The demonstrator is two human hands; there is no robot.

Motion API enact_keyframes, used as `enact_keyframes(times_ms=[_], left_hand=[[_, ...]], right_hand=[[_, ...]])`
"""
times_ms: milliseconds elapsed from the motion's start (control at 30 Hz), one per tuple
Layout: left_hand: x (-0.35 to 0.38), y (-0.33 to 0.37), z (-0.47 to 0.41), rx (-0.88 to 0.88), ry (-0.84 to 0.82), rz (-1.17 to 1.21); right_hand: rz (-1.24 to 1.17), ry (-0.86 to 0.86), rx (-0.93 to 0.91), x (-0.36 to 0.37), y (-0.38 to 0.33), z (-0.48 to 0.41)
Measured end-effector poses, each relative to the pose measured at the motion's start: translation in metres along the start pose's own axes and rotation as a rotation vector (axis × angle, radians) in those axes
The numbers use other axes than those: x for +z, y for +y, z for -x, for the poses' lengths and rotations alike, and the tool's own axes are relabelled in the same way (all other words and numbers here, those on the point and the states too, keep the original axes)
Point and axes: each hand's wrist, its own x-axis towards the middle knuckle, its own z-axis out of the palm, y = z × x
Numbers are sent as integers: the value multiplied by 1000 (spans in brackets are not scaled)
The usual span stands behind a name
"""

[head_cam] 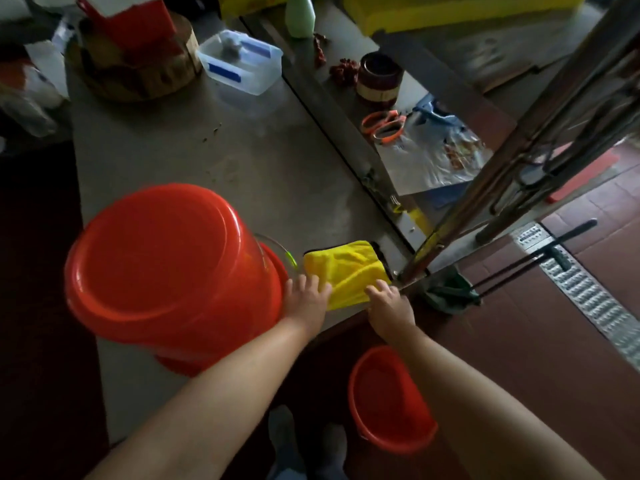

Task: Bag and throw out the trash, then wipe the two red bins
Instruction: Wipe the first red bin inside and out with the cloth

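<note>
A large red bin [166, 265] stands upside down on the grey table [242, 168], its base facing up. To its right a yellow cloth [346, 268] lies flat near the table's front edge. My left hand [304, 299] rests on the cloth's left edge with fingers spread. Over at the cloth's near right corner lies my right hand [389, 306], fingertips on the fabric. A second, smaller red bin [388, 400] stands upright on the floor below the table, between my forearms.
A clear plastic box [242, 62], a wooden block [138, 71], orange scissors [382, 124] and a plastic bag [433, 154] lie farther back. Metal rack legs [512, 157] rise at the right. A floor drain grate [585, 289] runs along the tiles.
</note>
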Motion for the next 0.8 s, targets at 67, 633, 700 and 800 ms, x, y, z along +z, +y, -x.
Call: enact_keyframes(times_ms=[67, 633, 700, 800], left_hand=[[20, 3, 11, -2, -2, 16], [-99, -33, 40, -63, 171, -86], [-119, -44, 50, -87, 233, -89], [-141, -62, 67, -130, 304, -91]], right_hand=[[-20, -66, 28, 20, 3, 7], [-234, 65, -80, -107, -45, -2], [-249, 103, -120, -127, -60, -2], [-265, 148, -167, -150, -83, -2]])
